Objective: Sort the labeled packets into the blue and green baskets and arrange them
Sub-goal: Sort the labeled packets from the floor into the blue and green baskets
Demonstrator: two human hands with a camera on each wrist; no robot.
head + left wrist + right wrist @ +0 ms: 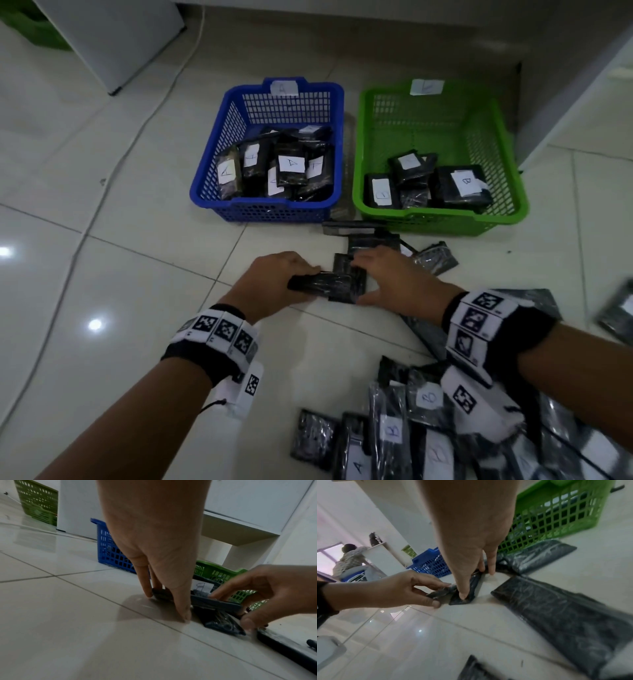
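Both hands meet over two overlapping black packets on the floor tiles in front of the baskets. My left hand (310,282) (167,605) pinches the left end of one black packet (323,282) (440,593) between fingers and thumb. My right hand (358,282) (476,584) spans a second black packet (347,293) (471,588), thumb on its near end and fingers over its far edge. Neither packet's label shows. The blue basket (212,161), tagged A, holds several A packets. In the green basket (507,178) lie a few B packets.
More black packets (373,241) lie between my hands and the baskets, one showing a B label (203,586). A heap of labeled packets (404,435) fills the floor at the lower right. A white cable (144,123) runs across the tiles at left. White furniture stands behind the baskets.
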